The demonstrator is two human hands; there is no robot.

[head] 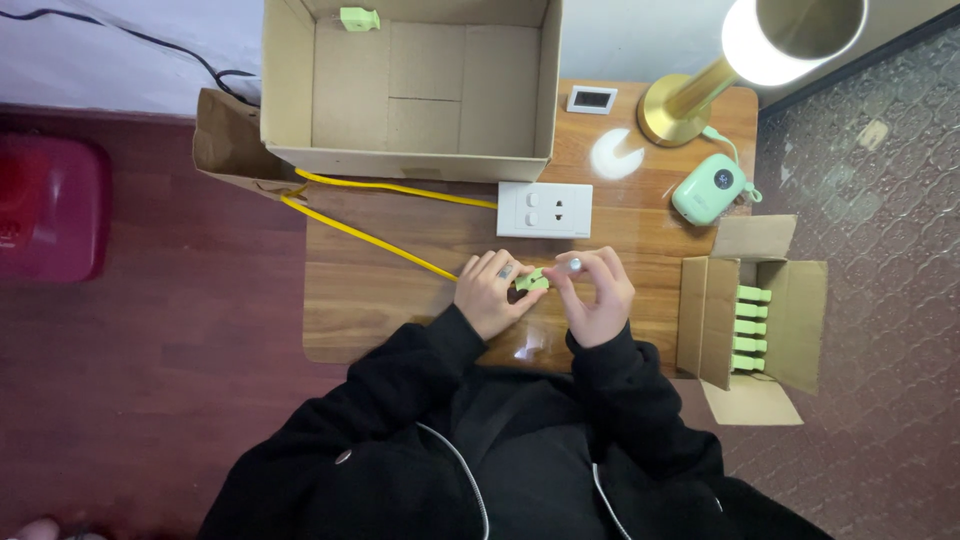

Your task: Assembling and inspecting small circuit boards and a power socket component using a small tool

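My left hand (487, 293) and my right hand (598, 292) meet over the middle of a small wooden table (380, 290). Between their fingertips sits a small light-green plug-like piece (531, 282), held from both sides. A small white round object (575, 266) rests at my right hand's fingertips. Just beyond the hands lies a white wall socket plate (545, 209) with a yellow cable (370, 236) running off to the left. Black sleeves cover both arms.
A large open cardboard box (410, 90) stands at the table's far side with one green piece (358, 18) inside. A smaller open box (752, 325) at the right holds several green pieces. A lit brass lamp (690, 100), a mint-green gadget (708, 188) and a small white display (592, 99) sit far right.
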